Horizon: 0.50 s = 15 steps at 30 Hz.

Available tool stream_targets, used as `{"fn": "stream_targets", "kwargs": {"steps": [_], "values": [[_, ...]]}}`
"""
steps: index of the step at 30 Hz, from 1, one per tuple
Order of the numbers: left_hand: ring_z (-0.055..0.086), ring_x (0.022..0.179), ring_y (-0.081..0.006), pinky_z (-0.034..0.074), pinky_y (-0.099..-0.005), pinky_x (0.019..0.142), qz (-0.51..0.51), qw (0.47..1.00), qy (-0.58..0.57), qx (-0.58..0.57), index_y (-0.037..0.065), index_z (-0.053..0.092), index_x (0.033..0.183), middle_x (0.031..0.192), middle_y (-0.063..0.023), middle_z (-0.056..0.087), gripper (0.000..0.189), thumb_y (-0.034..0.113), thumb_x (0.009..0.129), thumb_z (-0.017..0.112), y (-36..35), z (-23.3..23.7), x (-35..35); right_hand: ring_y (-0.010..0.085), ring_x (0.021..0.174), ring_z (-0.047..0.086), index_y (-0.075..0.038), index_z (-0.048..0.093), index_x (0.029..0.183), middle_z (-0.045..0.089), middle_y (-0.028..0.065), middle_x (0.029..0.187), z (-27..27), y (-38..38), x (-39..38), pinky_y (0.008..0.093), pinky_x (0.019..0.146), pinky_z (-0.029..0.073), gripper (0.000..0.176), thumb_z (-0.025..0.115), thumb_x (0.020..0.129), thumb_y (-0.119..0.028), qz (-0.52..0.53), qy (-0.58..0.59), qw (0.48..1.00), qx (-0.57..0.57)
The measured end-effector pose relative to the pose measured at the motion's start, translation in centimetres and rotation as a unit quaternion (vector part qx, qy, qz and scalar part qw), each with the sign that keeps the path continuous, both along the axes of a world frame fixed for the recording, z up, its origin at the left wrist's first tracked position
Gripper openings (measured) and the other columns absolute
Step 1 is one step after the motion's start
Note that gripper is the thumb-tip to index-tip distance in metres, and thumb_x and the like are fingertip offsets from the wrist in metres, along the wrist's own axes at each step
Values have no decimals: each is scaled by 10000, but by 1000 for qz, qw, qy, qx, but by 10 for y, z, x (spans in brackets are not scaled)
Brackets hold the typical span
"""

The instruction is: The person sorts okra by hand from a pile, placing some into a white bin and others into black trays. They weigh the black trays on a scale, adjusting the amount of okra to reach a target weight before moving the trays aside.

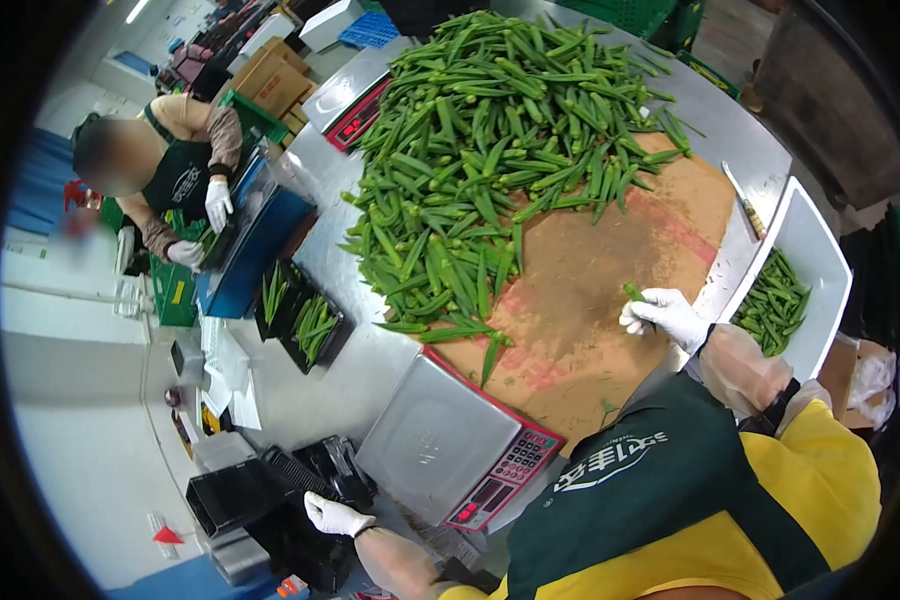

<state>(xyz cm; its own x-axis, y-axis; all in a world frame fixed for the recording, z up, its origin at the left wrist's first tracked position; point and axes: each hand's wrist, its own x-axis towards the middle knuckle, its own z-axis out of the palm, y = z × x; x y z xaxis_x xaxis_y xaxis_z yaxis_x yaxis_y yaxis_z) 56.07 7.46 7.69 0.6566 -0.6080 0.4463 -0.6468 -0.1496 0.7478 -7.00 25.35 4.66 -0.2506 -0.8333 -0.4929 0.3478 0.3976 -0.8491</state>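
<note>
white walls and a blue curtain edge the room at far left, where we see a co-worker in a dark apron, both gloved hands at a dark tray. further along, nearer to us, black containers lie jumbled; above them on the metal desk, black trays carry small batches of okra. our left hand, white-gloved, is right by the black containers, fingers bent; we cannot tell whether they grip one. next comes a red-rimmed scale, with a second scale farther back. beyond, a big okra heap spreads over the desk and onto a stained cardboard sheet. above the sheet's right side, our right hand pinches one okra pod between its gloved fingers. past it, a knife lies on the desk, just beside a white bin with more okra inside. at far right we have an open cardboard box.
</note>
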Motion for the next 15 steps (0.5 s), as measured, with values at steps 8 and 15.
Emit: {"fn": "stream_targets", "kwargs": {"steps": [8,15], "values": [[586,1007,-232,469,-356,954,-373,852,-241,276,55,723,1113,1030,-93,654,299,-11,821,714,43,24,-116,99,838,667,-26,631,1012,724,60,984,-19,-23,-47,244,691,520,106,627,913,-64,-35,46,998,-9],[587,1173,-240,432,-341,1019,-507,836,65,199,-22,529,1356,1259,-166,626,409,43,955,572,-51,65,-284,137,822,631,21,638,1174,706,95,926,-35,-137,-126,302,787,508,424,632,945,-336,29,216,973,-77]]}}
